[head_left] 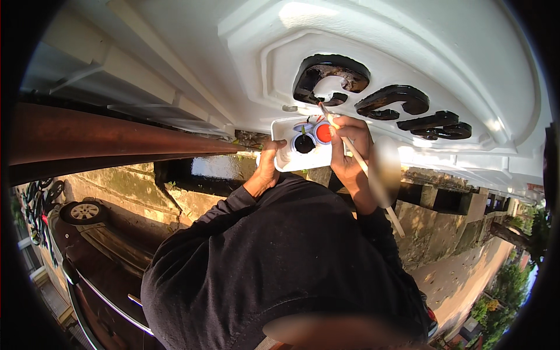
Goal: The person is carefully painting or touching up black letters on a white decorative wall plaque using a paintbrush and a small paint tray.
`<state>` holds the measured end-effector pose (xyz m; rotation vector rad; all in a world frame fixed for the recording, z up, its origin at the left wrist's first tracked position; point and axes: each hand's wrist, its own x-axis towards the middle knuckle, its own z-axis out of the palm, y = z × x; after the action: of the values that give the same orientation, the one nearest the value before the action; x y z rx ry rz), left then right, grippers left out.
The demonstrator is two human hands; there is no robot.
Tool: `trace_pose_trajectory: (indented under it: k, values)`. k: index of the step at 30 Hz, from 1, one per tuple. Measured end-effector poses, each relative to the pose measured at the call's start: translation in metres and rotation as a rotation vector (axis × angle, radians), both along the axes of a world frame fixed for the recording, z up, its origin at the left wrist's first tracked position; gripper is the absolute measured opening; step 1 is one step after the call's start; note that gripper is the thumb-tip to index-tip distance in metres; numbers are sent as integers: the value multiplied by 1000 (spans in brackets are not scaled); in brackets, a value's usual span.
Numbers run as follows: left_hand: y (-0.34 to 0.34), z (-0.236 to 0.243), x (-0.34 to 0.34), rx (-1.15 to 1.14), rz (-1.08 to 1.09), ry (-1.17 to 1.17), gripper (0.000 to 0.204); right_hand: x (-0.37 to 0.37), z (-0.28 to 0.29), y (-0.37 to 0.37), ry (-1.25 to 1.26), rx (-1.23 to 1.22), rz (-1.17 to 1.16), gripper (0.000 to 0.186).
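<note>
My left hand (267,166) grips the near left edge of a small white plastic tray (279,127), thumb over its rim. Inside stand a pot of black paint (304,143) and a pot of red-orange paint (323,133). In a pinch, my right hand (352,146) holds a paintbrush (357,156) with a long pale handle sloping down to the right. The brush tip meets or nearly meets the lower edge of the leftmost raised black character (309,79). That character is glossy, with patchy brownish areas at its upper right. Two more black characters (396,102) follow to the right.
A white moulded wall (245,64) rises close in front. A reddish-brown pipe (116,137) runs along the left. Below lie a water-filled ditch (216,167) and a concrete edge (134,189). A dark car (111,268) stands at lower left; trees are at far right.
</note>
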<state>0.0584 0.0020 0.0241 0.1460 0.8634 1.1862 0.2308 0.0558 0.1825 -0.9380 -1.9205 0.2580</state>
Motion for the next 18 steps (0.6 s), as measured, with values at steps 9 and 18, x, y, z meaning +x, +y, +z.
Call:
trace_pose_trajectory:
  k: [9, 18]
  values:
    - [2, -15, 0, -39, -14, -17, 55, -10, 10, 3, -131, 160, 7, 23]
    - [2, -11, 1, -28, -19, -34, 54, -5, 0, 2, 37, -4, -16, 19]
